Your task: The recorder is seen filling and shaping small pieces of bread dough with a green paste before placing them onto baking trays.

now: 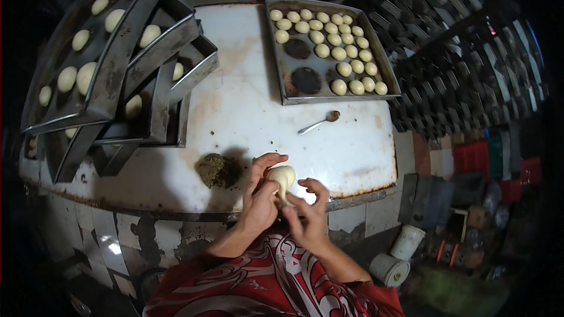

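A piece of pale dough (282,177) is held between my hands above the table's near edge, with a narrow tail drawn out toward me. My left hand (261,196) curls around its left side, thumb pressed against it. At the tail, the thumb and finger of my right hand (306,211) pinch the dough, while its other fingers are bent and apart from it. Left of my hands lies a heap of dark greenish-brown crumbly filling (217,171). Beyond them a metal spoon (317,123) rests on the table, something brown in its bowl.
A metal tray (288,97) with rows of round dough balls stands at the back right of the white tabletop (235,105). Several more trays (117,76) with dough balls are stacked crookedly at left. Dark metal racks (452,53) fill the right; white buckets (407,243) stand below.
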Demonstrator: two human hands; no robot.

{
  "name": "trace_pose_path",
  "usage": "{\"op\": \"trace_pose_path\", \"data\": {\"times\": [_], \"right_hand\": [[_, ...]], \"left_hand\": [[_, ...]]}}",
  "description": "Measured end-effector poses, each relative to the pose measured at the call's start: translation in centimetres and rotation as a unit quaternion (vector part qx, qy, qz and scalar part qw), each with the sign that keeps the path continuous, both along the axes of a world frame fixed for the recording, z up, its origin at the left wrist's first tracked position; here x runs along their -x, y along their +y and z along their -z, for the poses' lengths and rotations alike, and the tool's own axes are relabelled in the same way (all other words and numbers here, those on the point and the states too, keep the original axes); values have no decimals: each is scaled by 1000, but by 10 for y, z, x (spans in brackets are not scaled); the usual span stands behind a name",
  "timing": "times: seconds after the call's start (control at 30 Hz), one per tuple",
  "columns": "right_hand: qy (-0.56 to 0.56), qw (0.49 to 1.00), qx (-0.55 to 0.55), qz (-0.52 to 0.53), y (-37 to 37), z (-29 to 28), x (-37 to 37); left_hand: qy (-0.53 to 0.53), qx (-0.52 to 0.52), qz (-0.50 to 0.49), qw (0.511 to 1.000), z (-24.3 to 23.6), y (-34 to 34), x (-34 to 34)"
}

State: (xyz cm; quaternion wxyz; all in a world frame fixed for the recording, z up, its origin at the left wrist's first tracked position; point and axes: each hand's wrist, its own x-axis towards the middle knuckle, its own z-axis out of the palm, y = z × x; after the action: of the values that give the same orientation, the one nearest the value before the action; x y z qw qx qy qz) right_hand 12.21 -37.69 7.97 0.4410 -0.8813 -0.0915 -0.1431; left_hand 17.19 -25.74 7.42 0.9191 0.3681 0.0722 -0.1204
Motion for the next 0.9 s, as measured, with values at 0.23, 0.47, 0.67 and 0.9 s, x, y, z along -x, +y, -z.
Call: {"op": "trace_pose_path", "data": {"times": [0.23,0.47,0.67,0.9], "right_hand": [[127,941,-134,283,-65,67,-4],[76,982,152,-86,-55,111,-48],[-39,957,254,-132,-156,107,-65],[-82,965,182,-170,-61,97,-53]], "left_hand": [[-433,-613,62,658,86,-53,-25],[-340,-463,166,801,14,10,21],[-125,-491,56,860,15,72,119],[-138,-426,118,886,-2,54,137]]}}
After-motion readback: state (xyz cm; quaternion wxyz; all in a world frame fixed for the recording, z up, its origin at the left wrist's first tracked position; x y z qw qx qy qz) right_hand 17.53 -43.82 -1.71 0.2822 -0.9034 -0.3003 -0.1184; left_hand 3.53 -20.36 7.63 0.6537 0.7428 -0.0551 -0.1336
